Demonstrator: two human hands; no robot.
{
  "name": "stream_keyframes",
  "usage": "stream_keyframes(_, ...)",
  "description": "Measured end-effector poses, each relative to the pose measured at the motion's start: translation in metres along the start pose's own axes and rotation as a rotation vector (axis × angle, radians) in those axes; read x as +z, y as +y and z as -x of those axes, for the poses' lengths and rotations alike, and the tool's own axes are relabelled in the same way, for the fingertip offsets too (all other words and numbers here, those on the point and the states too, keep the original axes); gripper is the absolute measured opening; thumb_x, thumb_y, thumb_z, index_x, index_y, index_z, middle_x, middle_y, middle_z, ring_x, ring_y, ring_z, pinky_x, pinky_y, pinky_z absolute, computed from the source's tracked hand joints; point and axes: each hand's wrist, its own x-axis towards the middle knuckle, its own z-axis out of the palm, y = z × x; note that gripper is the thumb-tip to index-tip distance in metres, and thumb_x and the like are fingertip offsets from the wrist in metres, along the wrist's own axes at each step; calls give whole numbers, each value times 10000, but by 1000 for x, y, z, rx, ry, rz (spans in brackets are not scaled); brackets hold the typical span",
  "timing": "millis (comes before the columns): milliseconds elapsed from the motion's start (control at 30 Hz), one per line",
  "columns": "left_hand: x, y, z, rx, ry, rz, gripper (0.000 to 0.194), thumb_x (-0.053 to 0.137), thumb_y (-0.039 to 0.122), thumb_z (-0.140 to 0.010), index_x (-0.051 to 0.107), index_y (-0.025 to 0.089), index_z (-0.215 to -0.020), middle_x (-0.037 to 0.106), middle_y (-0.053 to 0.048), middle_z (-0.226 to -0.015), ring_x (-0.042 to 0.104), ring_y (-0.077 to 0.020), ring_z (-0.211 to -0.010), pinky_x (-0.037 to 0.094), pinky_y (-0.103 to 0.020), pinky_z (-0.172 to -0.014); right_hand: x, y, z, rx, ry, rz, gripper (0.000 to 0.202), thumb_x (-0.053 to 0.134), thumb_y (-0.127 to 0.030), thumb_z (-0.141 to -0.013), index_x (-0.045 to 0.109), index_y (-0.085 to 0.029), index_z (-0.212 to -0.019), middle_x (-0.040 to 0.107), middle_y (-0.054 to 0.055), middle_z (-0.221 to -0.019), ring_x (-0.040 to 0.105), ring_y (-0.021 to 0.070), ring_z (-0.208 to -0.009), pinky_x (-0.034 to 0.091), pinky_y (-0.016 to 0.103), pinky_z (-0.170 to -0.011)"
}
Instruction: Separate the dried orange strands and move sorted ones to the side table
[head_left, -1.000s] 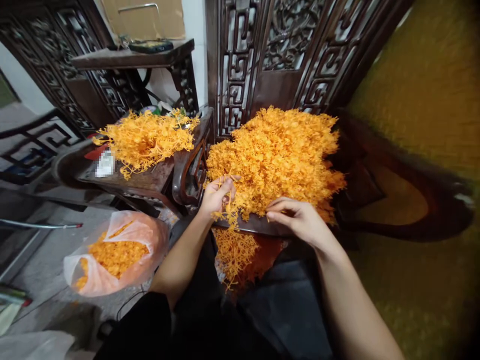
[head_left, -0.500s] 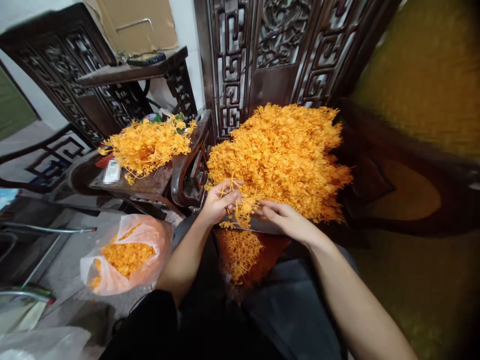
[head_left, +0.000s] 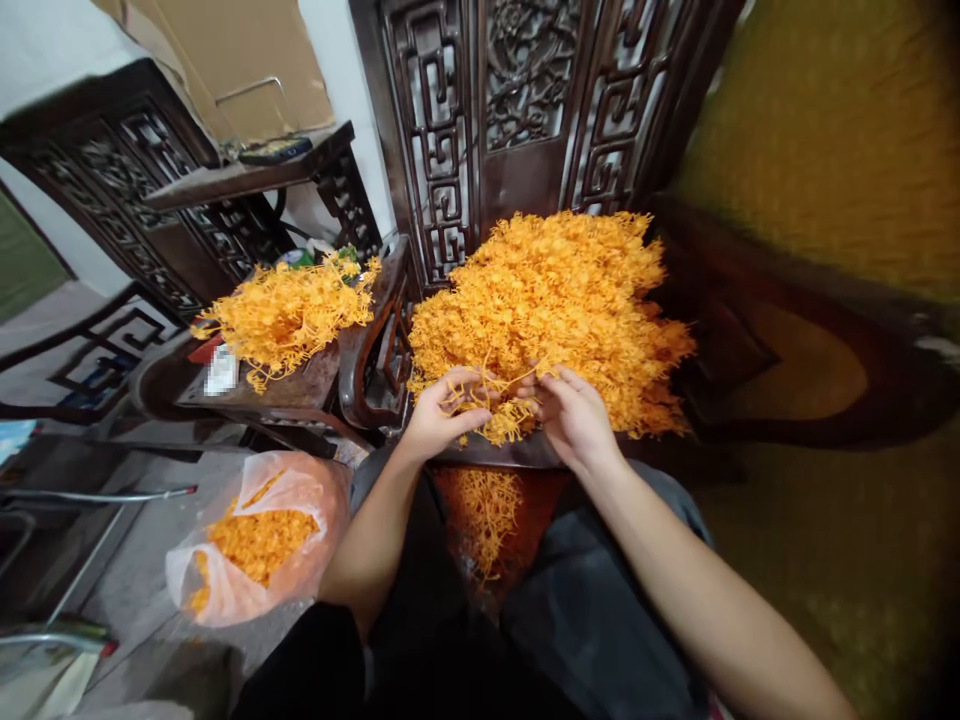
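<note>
My left hand (head_left: 442,412) has its fingers curled around a thin, branching orange plastic sprig (head_left: 517,380). Its stem stretches across the gap between my hands. At the other end, my right hand (head_left: 571,415) pinches the sprig near its tip with thumb and fingers. Right behind both hands rises a big heap of orange sprigs (head_left: 570,290) on the seat of a dark carved wooden chair. More orange strands (head_left: 487,510) hang or lie below the seat edge, between my knees.
To the left, a smaller pile of orange sprigs (head_left: 292,310) lies on another wooden seat beside a pixelated white item (head_left: 221,370). An open pinkish plastic bag (head_left: 262,590) of orange pieces stands on the floor. A dark phone-like object (head_left: 276,151) rests on a small wooden table.
My right hand has turned and lifted a little, and the sprig is now stretched out between both hands. The whole view has shifted slightly.
</note>
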Motion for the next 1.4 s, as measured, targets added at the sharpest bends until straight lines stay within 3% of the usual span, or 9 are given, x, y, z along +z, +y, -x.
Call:
stream_keyframes(100, -1, 3, -1, -37, 42, 179, 409, 800, 567, -788, 752, 213, -987, 693, -121, -1343, 706, -273, -1144, 545, -406, -950, -3, -5, 1, -48, 1, 18, 246, 766, -349, -737, 586, -222, -846, 716, 8, -832, 725, 158, -726, 597, 295, -703)
stream_keyframes(233, -8, 6, -6, -74, 115, 154, 662, 511, 785, -883, 755, 176, -802, 756, -160, -1207, 686, -305, -1187, 512, -453, -997, -1, -4, 11, -127, -23, 104, 234, 744, -346, -772, 551, -231, -836, 713, 13, -838, 736, 186, -727, 617, 345, -705)
stream_keyframes(333, -8, 10, -6, 13, 326, -39, 432, 656, 598, -903, 728, 173, -935, 779, -135, -1126, 714, -240, -1093, 506, -388, -999, 1, -3, 18, -125, -82, 296, 257, 756, -351, -776, 530, -243, -833, 685, -2, -716, 710, 195, -651, 613, 368, -692)
stream_keyframes(467, 10, 14, 1, 65, 229, -281, 302, 770, 381, -858, 704, 187, -1080, 775, -80, -1013, 718, -186, -929, 528, -312, -906, 5, 4, 20, -168, -137, 649, 170, 671, -365, -830, 572, -229, -855, 640, 7, -650, 648, 184, -612, 576, 358, -679)
stream_keyframes(700, 32, -2, 1, -65, 236, -143, 238, 735, 395, -875, 685, 165, -904, 701, -22, -819, 628, -123, -725, 474, -233, -684, 20, 21, 28, -497, -83, 680, 632, 599, -427, -936, 343, -241, -1482, 561, 161, -1374, 619, 264, -1227, 562, 420, -951)
stream_keyframes(800, 37, -6, -2, -103, 221, -15, 310, 773, 436, -838, 617, 170, -872, 660, 0, -779, 599, -108, -680, 473, -224, -646, 27, 18, 24, -557, -62, 804, 850, 644, -508, -927, 214, -224, -1603, 514, 191, -1439, 573, 303, -1277, 504, 502, -1066)
stream_keyframes(1067, 50, -17, -4, -221, 213, 160, 513, 706, 650, -847, 485, 194, -764, 482, 60, -566, 411, -63, -493, 322, -210, -489, 34, 15, 10, -601, 14, 828, 326, 566, -496, -985, 652, -214, -1125, 692, 73, -948, 654, 202, -852, 540, 358, -836)
stream_keyframes(1300, 45, 8, 2, -408, 28, 439, 539, 887, 495, -709, 440, 210, -806, 386, 121, -495, 285, -27, -399, 176, -171, -425, 9, -17, -39, -427, 259, 233, 435, 691, -603, -851, 438, -250, -825, 422, -75, -598, 396, 92, -479, 334, 226, -446)
stream_keyframes(1400, 37, 12, 1, -454, -16, 505, 526, 908, 454, -690, 456, 207, -795, 371, 123, -463, 265, -26, -374, 166, -170, -412, -6, -30, -48, -227, 209, -29, 494, 746, -563, -782, 357, -263, -829, 381, -108, -561, 322, 70, -406, 233, 187, -377)
